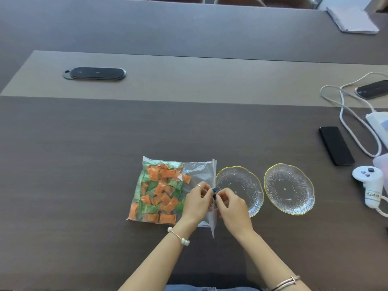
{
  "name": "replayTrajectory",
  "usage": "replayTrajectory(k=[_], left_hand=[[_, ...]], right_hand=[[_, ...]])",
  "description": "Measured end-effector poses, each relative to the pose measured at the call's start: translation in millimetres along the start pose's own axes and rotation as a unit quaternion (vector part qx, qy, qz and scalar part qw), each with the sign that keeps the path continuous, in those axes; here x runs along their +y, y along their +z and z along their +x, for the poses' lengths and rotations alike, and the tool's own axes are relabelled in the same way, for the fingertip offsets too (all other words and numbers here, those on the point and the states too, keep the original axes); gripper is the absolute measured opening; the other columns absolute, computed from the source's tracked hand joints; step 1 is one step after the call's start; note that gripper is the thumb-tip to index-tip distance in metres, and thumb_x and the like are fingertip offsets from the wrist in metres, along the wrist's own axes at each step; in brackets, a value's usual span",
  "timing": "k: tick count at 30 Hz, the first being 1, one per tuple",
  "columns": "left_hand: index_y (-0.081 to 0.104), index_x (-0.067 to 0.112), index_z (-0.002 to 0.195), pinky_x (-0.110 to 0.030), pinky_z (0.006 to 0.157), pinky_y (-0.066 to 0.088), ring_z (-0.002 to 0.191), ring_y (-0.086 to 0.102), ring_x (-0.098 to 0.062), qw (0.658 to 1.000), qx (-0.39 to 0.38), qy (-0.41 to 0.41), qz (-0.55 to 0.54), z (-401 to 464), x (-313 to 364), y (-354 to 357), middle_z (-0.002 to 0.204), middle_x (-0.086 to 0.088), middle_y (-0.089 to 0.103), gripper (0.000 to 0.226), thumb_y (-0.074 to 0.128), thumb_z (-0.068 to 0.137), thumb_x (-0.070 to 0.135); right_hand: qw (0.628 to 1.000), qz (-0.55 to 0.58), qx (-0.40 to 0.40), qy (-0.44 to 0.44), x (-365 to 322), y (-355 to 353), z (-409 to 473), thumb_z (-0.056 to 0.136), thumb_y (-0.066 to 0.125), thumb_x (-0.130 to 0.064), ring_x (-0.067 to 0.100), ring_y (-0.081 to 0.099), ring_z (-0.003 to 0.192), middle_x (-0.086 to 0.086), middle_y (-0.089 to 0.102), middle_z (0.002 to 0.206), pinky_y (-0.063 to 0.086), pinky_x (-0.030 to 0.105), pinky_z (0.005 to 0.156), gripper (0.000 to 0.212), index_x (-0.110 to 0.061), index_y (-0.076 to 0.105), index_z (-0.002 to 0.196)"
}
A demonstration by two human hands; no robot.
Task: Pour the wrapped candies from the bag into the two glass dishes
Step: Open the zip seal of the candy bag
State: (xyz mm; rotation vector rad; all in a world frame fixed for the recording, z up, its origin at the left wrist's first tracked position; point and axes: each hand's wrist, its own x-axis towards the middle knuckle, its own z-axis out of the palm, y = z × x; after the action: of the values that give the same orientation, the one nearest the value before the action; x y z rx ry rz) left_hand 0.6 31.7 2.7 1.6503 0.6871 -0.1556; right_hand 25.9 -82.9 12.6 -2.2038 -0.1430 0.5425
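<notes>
In the head view, a clear plastic zip bag (178, 190) of orange and green wrapped candies (159, 192) is seen lying flat on the dark brown wooden table (84, 164), with the candies gathered toward its left end and its mouth turned to the right. The zip edge of the bag is pinched by both hands: the left hand (196, 203) is closed on it from the left, and the right hand (233, 206) from the right, with the fingertips of the two almost touching.

Just beside the bag's mouth, a clear ribbed glass dish with a gold scalloped rim (255, 181) is placed, its near left part covered by the right hand. A second glass dish of the same kind (288, 189) is set just to its right, with a narrow gap between the rims. Both dishes hold nothing.

Bare table is left open to the left of the bag and beyond it. At the right edge, a black phone (336, 145), a white handheld controller (369, 185) and white cables (346, 114) are found.
</notes>
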Motion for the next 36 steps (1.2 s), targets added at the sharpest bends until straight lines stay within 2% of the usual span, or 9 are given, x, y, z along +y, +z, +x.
replayTrajectory(k=[4, 8, 12, 16, 20, 24, 29, 32, 36], left_hand=[[0.043, 0.02, 0.069, -0.023, 0.049, 0.042, 0.046, 0.044, -0.008, 0.995, -0.102, 0.008, -0.023, 4, 3, -3, 0.059, 0.001, 0.047, 0.026, 0.041, 0.094, 0.018], [0.041, 0.013, 0.072, -0.02, 0.05, 0.036, 0.052, 0.037, -0.009, 0.993, -0.105, 0.046, -0.022, 4, 0, -10, 0.059, 0.002, 0.041, 0.024, 0.04, 0.095, 0.02], [0.042, 0.004, 0.075, -0.023, 0.056, 0.031, 0.058, 0.034, -0.011, 0.986, -0.077, 0.134, 0.057, 7, 1, -29, 0.063, 0.001, 0.041, 0.024, 0.04, 0.095, 0.019], [0.041, 0.011, 0.068, -0.03, 0.053, 0.033, 0.051, 0.033, -0.011, 0.988, 0.035, 0.139, 0.057, 17, 10, -89, 0.055, 0.005, 0.037, 0.024, 0.04, 0.093, 0.015], [0.044, 0.009, 0.066, -0.03, 0.053, 0.032, 0.051, 0.035, -0.008, 0.993, 0.005, 0.12, -0.016, 20, 19, -154, 0.054, 0.009, 0.039, 0.039, 0.047, 0.078, 0.046], [0.065, 0.025, 0.09, -0.026, 0.065, 0.041, 0.061, 0.045, -0.013, 0.994, -0.102, 0.035, 0.018, 1, 9, -172, 0.066, -0.003, 0.044, 0.07, 0.025, 0.07, 0.079], [0.056, 0.01, 0.11, -0.04, 0.088, 0.038, 0.105, 0.052, -0.03, 0.974, 0.166, -0.064, 0.141, 8, -45, -173, 0.095, -0.006, 0.058, 0.048, 0.045, 0.087, 0.05], [0.048, 0.007, 0.124, -0.042, 0.103, 0.029, 0.121, 0.04, -0.038, 0.959, 0.151, -0.109, 0.212, 14, -73, -169, 0.12, -0.02, 0.054, 0.05, 0.047, 0.089, 0.043], [0.05, 0.009, 0.115, -0.041, 0.086, 0.045, 0.105, 0.055, -0.034, 0.973, 0.114, -0.072, 0.189, 22, -64, -153, 0.112, -0.013, 0.057, 0.043, 0.045, 0.088, 0.043]], right_hand=[[0.995, 0.028, -0.092, 0.041, -3, 6, -1, 0.094, 0.036, -0.023, 0.02, 0.053, 0.065, 0.002, 0.062, 0.075, 0.043, 0.034, 0.064, 0.015, -0.015, 0.048, 0.088], [0.99, 0.105, -0.069, 0.056, -10, 11, -4, 0.095, 0.037, -0.02, 0.014, 0.044, 0.053, 0.0, 0.051, 0.06, 0.039, 0.028, 0.049, 0.02, -0.008, 0.049, 0.085], [0.986, 0.14, -0.042, 0.084, -13, -2, 1, 0.093, 0.041, -0.015, 0.009, 0.036, 0.051, -0.006, 0.042, 0.056, 0.034, 0.026, 0.052, 0.022, -0.009, 0.045, 0.072], [0.981, 0.145, 0.032, 0.127, 0, -27, 7, 0.09, 0.044, -0.014, 0.016, 0.042, 0.053, 0.002, 0.042, 0.057, 0.036, 0.028, 0.054, 0.025, -0.011, 0.042, 0.065], [0.984, 0.114, 0.083, 0.106, 1, -28, 9, 0.089, 0.048, -0.016, 0.017, 0.05, 0.059, 0.008, 0.052, 0.067, 0.039, 0.028, 0.06, 0.021, 0.0, 0.047, 0.075], [0.987, 0.104, 0.12, -0.001, -27, -5, -5, 0.085, 0.055, -0.023, 0.016, 0.052, 0.077, 0.0, 0.057, 0.084, 0.041, 0.021, 0.069, 0.007, -0.024, 0.05, 0.08], [0.968, 0.107, 0.196, -0.112, -59, 10, -26, 0.081, 0.045, -0.035, 0.015, 0.05, 0.095, -0.014, 0.056, 0.092, 0.038, 0.015, 0.084, 0.012, -0.036, 0.053, 0.089], [0.973, 0.026, 0.182, -0.141, -62, 6, -24, 0.079, 0.05, -0.046, 0.017, 0.05, 0.097, -0.011, 0.055, 0.094, 0.04, 0.027, 0.086, 0.03, -0.025, 0.058, 0.1], [0.988, 0.006, 0.111, -0.107, -64, 7, -14, 0.072, 0.052, -0.056, 0.018, 0.055, 0.088, -0.01, 0.059, 0.09, 0.047, 0.034, 0.081, 0.033, -0.03, 0.058, 0.092]])
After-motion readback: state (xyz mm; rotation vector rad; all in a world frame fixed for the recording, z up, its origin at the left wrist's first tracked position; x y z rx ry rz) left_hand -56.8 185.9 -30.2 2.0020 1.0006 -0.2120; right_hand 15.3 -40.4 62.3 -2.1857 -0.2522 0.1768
